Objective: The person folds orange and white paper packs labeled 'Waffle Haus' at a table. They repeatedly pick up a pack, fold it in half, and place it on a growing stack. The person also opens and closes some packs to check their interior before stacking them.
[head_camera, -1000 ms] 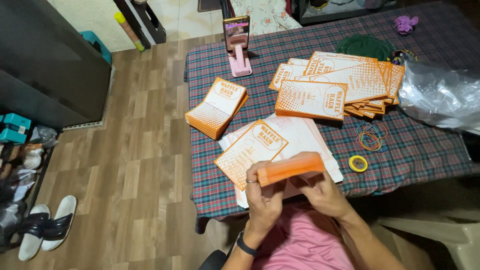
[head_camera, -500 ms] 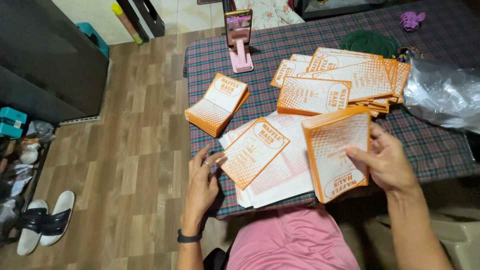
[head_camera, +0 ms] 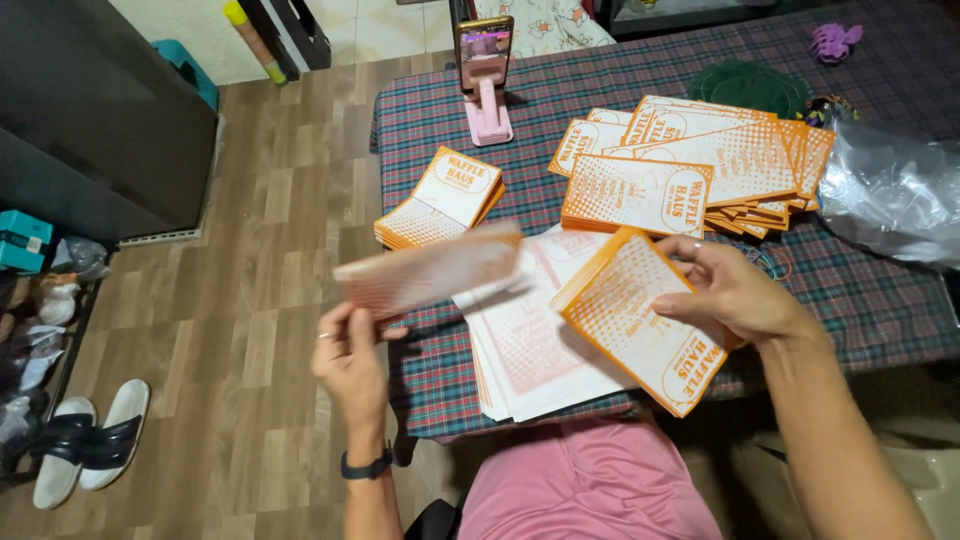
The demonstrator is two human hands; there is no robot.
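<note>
My left hand [head_camera: 352, 352] holds up one orange and white paper sleeve [head_camera: 430, 270], blurred, at the table's left front edge. My right hand [head_camera: 735, 292] grips a stack of orange paper sleeves [head_camera: 640, 318] over a pile of white flat sheets [head_camera: 530, 350] on the plaid tablecloth [head_camera: 850, 310]. A small orange pile [head_camera: 440, 200] lies to the left. A large fanned heap of orange sleeves [head_camera: 690, 165] lies further back.
A phone on a pink stand [head_camera: 485, 75] stands at the far table edge. A clear plastic bag [head_camera: 890, 195] lies at the right, a green item [head_camera: 750, 85] behind the heap. Sandals [head_camera: 90, 440] lie on the wooden floor at the left.
My left hand has picked up a sleeve from the table and lifted it to the left. My right hand has kept the orange stack and tilted it flatter.
</note>
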